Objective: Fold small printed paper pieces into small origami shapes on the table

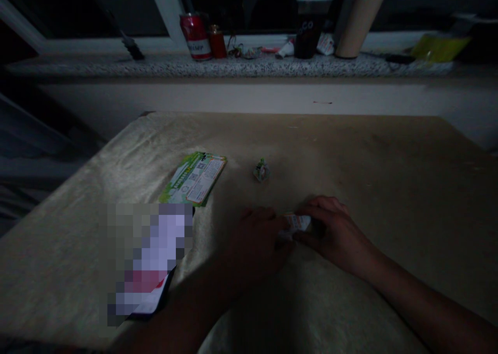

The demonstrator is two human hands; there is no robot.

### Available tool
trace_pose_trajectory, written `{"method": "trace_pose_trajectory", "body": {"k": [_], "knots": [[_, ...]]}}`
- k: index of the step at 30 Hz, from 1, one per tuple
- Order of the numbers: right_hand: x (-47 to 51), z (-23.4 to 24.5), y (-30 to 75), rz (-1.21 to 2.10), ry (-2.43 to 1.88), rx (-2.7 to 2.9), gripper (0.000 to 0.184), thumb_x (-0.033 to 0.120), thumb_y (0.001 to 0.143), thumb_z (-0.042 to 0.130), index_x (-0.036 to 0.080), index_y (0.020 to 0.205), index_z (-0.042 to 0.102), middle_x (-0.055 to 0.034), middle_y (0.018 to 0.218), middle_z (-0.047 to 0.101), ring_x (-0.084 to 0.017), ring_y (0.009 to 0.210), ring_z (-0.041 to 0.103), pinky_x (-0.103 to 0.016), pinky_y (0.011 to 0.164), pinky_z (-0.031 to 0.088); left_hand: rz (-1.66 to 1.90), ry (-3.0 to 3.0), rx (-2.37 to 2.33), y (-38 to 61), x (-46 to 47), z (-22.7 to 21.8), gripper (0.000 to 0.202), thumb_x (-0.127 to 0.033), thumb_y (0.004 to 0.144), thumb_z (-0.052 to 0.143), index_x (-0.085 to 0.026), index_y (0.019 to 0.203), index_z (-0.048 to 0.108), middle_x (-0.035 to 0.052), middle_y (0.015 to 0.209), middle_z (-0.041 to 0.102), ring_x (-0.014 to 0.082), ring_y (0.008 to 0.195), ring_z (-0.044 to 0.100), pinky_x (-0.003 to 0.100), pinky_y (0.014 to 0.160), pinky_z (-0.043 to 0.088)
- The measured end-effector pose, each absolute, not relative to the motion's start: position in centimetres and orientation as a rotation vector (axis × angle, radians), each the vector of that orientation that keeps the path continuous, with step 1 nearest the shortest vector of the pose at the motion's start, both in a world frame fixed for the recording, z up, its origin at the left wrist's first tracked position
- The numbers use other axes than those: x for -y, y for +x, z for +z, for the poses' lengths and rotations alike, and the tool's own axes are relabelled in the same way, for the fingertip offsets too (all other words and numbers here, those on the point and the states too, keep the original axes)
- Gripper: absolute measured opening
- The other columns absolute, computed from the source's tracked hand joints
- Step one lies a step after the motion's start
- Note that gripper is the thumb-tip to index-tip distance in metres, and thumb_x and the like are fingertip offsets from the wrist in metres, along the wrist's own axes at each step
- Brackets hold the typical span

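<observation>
Near the front of the cloth-covered table [350, 151], my left hand [257, 240] and my right hand [330, 229] meet on one small packet [298, 223], white with red print, held low over the cloth. Each hand pinches one end: the left fingers curl onto the left end, and the right thumb and fingers close over the right end and top. Neither hand is spread, and the two are not pressed together; the packet sits between them. The light is dim, so I cannot tell whether the packet is sealed or already torn. By my judgement, the step in hand is a two-handed grip on the packet, with no separation of its ends visible. Any further handling calls for a firm pinch on both ends and a hold kept low over the cloth, since the item is small and hard to see in this light. A small crumpled green and white scrap [261, 170] lies apart, farther out on the cloth. A flat green printed sachet [194, 177] lies to the left of it. On the stone sill [116, 66] behind stand a red can [194, 35], a dark cup [309, 29] and a cardboard tube [360, 19].
</observation>
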State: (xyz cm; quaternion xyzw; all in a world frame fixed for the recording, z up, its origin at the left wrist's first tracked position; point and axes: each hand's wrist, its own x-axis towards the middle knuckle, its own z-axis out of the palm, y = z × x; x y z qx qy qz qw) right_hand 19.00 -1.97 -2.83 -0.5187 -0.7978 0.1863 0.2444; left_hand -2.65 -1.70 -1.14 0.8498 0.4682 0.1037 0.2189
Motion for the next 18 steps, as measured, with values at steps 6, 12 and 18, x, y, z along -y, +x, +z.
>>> {"method": "trace_pose_trajectory", "body": {"k": [6, 12, 18], "knots": [[0.4, -3.9, 21.4, 0.408, -1.485, 2.126, 0.024, 0.027, 0.088, 0.073, 0.027, 0.112, 0.073, -0.0085, 0.110, 0.074, -0.031, 0.107, 0.067, -0.052, 0.094, 0.049, 0.266, 2.331, -1.327, -2.4, 1.7, -1.0, 0.024, -0.035, 0.089, 0.072, -0.023, 0.109, 0.074, 0.0071, 0.106, 0.072, 0.0293, 0.102, 0.067, 0.051, 0.098, 0.044], [0.4, -3.4, 21.3, 0.386, -1.468, 1.994, 0.015, 0.024, 0.090, 0.069, 0.025, 0.105, 0.073, -0.0074, 0.105, 0.075, -0.029, 0.104, 0.067, -0.050, 0.094, 0.050, 0.281, 2.313, -1.347, -2.4, 1.7, -1.0, 0.028, -0.035, 0.085, 0.074, -0.025, 0.111, 0.075, 0.0074, 0.106, 0.073, 0.0300, 0.101, 0.068, 0.051, 0.099, 0.043], [1.8, -2.6, 18.8, 0.541, -1.141, 2.199, 0.009, 0.019, 0.093, 0.069, 0.024, 0.099, 0.074, -0.0044, 0.090, 0.073, -0.024, 0.092, 0.065, -0.039, 0.084, 0.050, 0.301, 2.311, -1.320, -2.3, 1.5, -1.1, 0.021, -0.034, 0.088, 0.070, -0.025, 0.107, 0.073, 0.0050, 0.100, 0.074, 0.0283, 0.098, 0.068, 0.049, 0.095, 0.043]]}}
